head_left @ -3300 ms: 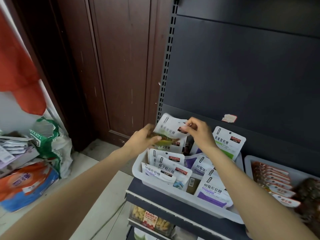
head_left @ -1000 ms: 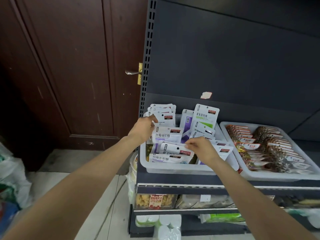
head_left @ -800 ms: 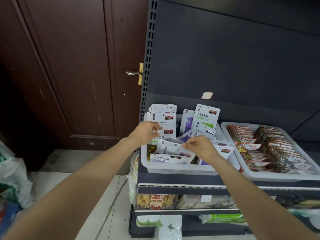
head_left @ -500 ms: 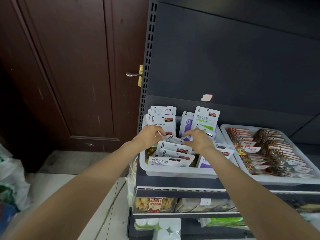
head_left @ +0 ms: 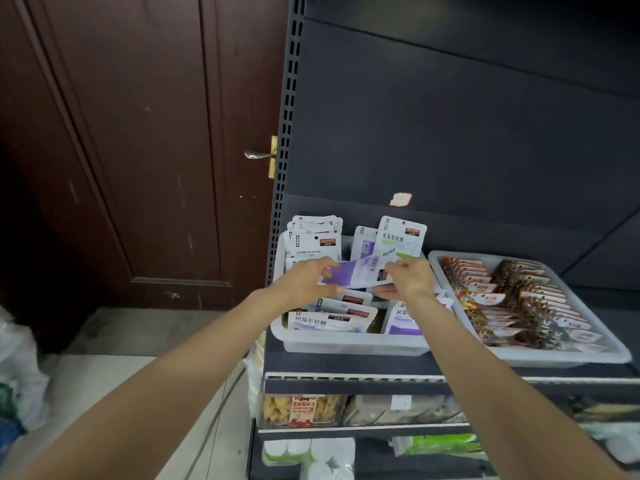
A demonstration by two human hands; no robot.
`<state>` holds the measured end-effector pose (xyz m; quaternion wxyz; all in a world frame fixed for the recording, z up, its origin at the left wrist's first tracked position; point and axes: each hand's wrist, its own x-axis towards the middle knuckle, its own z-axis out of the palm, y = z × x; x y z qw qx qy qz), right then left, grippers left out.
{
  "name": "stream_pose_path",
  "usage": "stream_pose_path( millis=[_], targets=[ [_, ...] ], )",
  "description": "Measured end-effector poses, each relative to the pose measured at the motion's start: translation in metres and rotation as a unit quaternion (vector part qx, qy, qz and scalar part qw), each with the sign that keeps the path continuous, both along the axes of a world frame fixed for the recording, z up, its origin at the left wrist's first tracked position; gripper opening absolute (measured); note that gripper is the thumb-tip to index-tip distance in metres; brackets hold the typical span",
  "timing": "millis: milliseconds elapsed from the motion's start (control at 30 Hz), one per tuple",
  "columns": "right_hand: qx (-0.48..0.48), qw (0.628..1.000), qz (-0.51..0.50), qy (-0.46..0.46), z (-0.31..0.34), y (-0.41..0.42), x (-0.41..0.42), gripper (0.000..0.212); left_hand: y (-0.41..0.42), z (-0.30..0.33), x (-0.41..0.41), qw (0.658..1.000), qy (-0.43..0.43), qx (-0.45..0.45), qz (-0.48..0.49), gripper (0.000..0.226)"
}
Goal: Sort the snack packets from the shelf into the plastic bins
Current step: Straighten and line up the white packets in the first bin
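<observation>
A white-and-purple snack packet lies sideways in the air over the left white plastic bin. My left hand pinches its purple end and my right hand pinches its white end. The bin holds several white packets: a stack standing at its back left, a green-labelled packet upright at the back, and flat ones at the front. A second white bin to the right holds rows of orange-and-brown packets.
Both bins sit on a dark metal shelf with a dark back panel. Lower shelves hold a clear box of yellow snacks and white rolls. A brown door stands to the left, bags on the floor beside it.
Both hands have lifted a purple-and-white packet out of the left bin and now hold it sideways between them. Earlier they were reaching among the packets in the bin.
</observation>
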<state>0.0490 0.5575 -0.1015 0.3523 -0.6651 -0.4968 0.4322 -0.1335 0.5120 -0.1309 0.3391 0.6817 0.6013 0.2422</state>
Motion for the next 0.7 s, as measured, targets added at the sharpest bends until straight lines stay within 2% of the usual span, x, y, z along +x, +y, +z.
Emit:
stream_pose_path(
  millis=[67,100,167,233,333,400,433,500,567,633,700],
  targets=[
    [-0.028,0.998,0.041,0.039,0.002,-0.003,-0.009,0.011,0.005,0.004,0.013,1.000,0.016,0.017,-0.015,0.062],
    [-0.037,0.996,0.071,0.043,0.004,-0.007,-0.013,0.010,0.008,0.004,0.017,0.999,0.037,0.031,-0.007,0.060],
    [-0.037,0.989,0.136,0.032,0.008,-0.011,-0.018,0.006,0.012,0.005,0.019,0.995,0.072,0.057,0.026,0.038],
    [-0.013,0.985,0.172,0.010,0.009,-0.009,-0.018,0.018,0.012,0.009,0.016,0.992,0.078,0.080,0.061,0.009],
    [0.060,0.984,0.157,-0.061,0.005,0.001,-0.013,0.032,0.007,0.017,0.003,0.990,0.055,0.103,0.079,0.015],
    [0.078,0.977,0.173,-0.094,0.002,0.006,-0.011,0.052,0.004,0.020,-0.013,0.991,0.014,0.105,0.078,0.013],
    [0.078,0.974,0.191,-0.096,0.002,0.007,-0.012,0.052,0.003,0.021,-0.022,0.991,0.000,0.106,0.078,0.016],
    [0.080,0.967,0.226,-0.086,-0.002,0.009,-0.016,0.031,0.005,0.016,-0.035,0.991,-0.008,0.103,0.084,0.029],
    [0.085,0.964,0.228,-0.108,-0.008,0.009,-0.021,0.010,0.010,0.006,-0.043,0.990,-0.001,0.091,0.109,0.023],
    [0.097,0.953,0.221,-0.185,-0.019,0.012,-0.023,0.009,0.015,-0.003,-0.043,0.989,0.016,0.073,0.130,0.006],
    [0.075,0.942,0.223,-0.238,-0.027,0.012,-0.024,0.017,0.019,-0.011,-0.042,0.986,0.017,0.057,0.156,0.011]
  ],
)
